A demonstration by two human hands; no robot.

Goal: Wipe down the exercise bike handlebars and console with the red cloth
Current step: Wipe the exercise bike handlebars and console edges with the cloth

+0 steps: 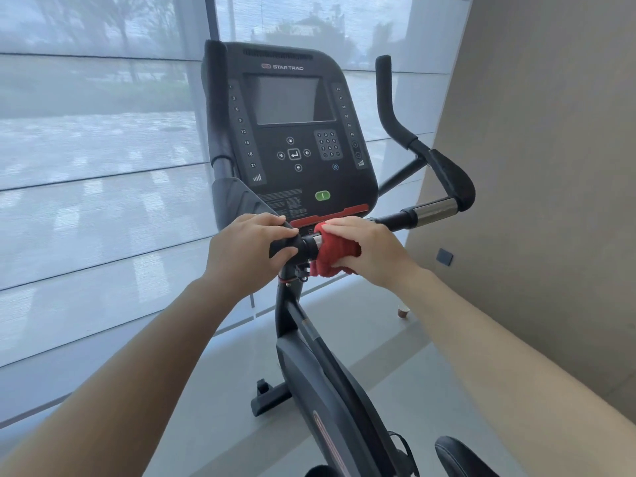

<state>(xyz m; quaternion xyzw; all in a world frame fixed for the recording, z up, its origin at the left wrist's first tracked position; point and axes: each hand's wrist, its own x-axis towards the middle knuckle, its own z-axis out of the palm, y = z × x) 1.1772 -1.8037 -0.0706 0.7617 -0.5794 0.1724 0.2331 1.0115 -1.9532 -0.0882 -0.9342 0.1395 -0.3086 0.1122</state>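
The left grip (pixel 247 247), a bare hand, is curled round the black near-left stub of the handlebar (pixel 395 220). The right grip (pixel 373 249) is wrapped round the red cloth (pixel 335 258), which it pinches against the bar just right of the centre clamp. The cloth's lower edge hangs below the bar. The console (pixel 292 132) stands right above both hands, its red bottom strip almost touching the knuckles. Right of the cloth the bar runs bare up to a chrome sleeve (pixel 435 210), then to a padded end (pixel 454 182) and an upright horn (pixel 385 94). The wall (pixel 533 149) lies near that end and the window blind (pixel 96 201) lies left of the console.
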